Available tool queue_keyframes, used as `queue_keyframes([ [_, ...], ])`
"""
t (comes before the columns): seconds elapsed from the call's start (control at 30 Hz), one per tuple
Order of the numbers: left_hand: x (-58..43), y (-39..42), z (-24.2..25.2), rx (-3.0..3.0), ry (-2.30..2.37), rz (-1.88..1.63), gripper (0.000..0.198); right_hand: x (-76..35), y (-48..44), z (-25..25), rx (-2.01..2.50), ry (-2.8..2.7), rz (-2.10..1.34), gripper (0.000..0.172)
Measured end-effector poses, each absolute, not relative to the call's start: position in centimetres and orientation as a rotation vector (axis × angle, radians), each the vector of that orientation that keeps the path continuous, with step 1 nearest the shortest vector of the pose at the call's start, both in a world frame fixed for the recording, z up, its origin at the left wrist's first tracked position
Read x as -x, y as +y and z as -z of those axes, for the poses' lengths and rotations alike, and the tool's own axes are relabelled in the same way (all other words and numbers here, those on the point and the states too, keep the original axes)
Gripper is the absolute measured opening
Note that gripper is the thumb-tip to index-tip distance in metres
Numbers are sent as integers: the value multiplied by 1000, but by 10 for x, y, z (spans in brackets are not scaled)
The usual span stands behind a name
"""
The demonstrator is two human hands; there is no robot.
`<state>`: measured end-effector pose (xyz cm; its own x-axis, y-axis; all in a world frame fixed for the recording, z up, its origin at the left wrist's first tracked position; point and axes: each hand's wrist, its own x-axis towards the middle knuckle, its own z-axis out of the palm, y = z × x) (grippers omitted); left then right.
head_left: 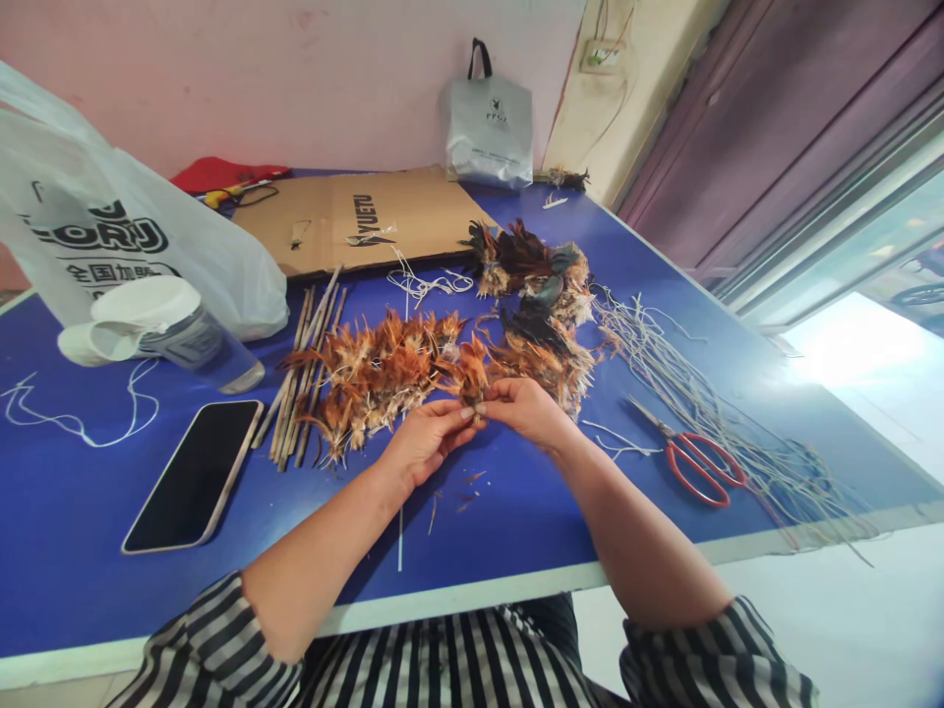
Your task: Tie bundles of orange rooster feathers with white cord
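Observation:
My left hand (426, 440) and my right hand (526, 408) meet over the blue table (74, 492), both pinched on a small bunch of orange-brown feathers (470, 379). A thin white string (400, 536) hangs down from under my left hand. Behind the hands lies a row of orange feather bundles (376, 372), and a darker feather heap (535, 270) sits further back right. Several thin wooden sticks (302, 383) lie to the left of the feathers.
Red-handled scissors (693, 457) lie right of my right hand among many loose strings (708, 403). A phone (196, 472) rests at the left, near a plastic jar (184, 334) and a white plastic bag (110, 226). Cardboard (369, 216) and a grey bag (488, 123) stand at the back.

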<state>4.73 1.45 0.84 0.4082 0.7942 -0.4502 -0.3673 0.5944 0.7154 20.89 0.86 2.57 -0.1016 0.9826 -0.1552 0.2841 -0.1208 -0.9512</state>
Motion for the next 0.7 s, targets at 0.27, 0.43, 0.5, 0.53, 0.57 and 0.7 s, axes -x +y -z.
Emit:
queue_keyframes([
  [0.27,-46,15,-13,-632,859,-819,9,-209,7,-29,1386,-1304,-1468,30],
  [0.43,-47,16,-13,-582,863,-867,9,-210,8,-30,1348,-1321,-1473,32],
  [0.5,-47,16,-12,-565,870,-882,10,-209,7,-31,1321,-1346,-1475,32],
  [0.53,-47,16,-12,-561,871,-895,10,-209,7,-31,1329,-1351,-1464,32],
  [0.57,-48,16,-11,-562,870,-911,11,-208,7,-31,1355,-1349,-1443,31],
  [0.7,-48,15,-11,-579,851,-971,14,-202,6,-28,1470,-1328,-1324,28],
])
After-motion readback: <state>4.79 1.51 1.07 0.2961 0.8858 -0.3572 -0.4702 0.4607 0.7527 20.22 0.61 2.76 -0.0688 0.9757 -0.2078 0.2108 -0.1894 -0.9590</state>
